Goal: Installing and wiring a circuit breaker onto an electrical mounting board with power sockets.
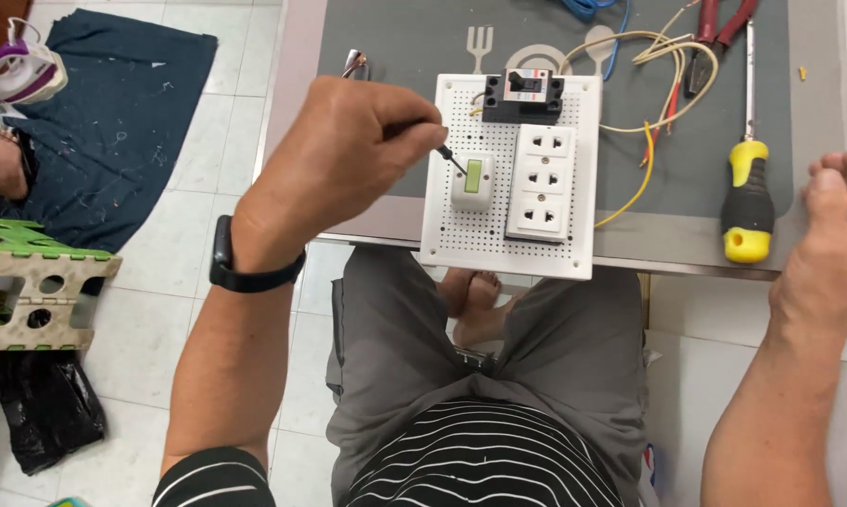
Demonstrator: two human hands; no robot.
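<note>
A small screwdriver (pixel 450 158) sits in the person's left hand (pixel 344 155). Only its thin dark shaft shows, and its long axis slants down and to the right in the head view, away from the fingers. The tip points at the upper left corner of the white switch (pixel 471 180) with the green rocker, and seems to touch it there, though the contact is too small to be sure of. The left fingers are curled tightly into a near fist around the tool's handle, which the hand hides, with the thumb and forefinger pinching close to where the shaft comes out. A black wristband (pixel 238 265) circles that wrist.

The switch is mounted on a white perforated board (pixel 499 246), which lies on the near edge of a grey table (pixel 386 56) and overhangs the person's lap. On the same board, a black circuit breaker (pixel 523 96) sits at the top and a strip of three white sockets (pixel 543 180) stands just right of the switch. Yellow wires (pixel 651 169) loop off the board's right side.

The right hand (pixel 832 249) rests well apart at the table's right edge, fingers loosely spread and holding nothing. A large yellow-and-black screwdriver (pixel 747 188) lies near it, its blade pointing away from the person. Red-handled pliers (pixel 715 38) lie at the far side.
</note>
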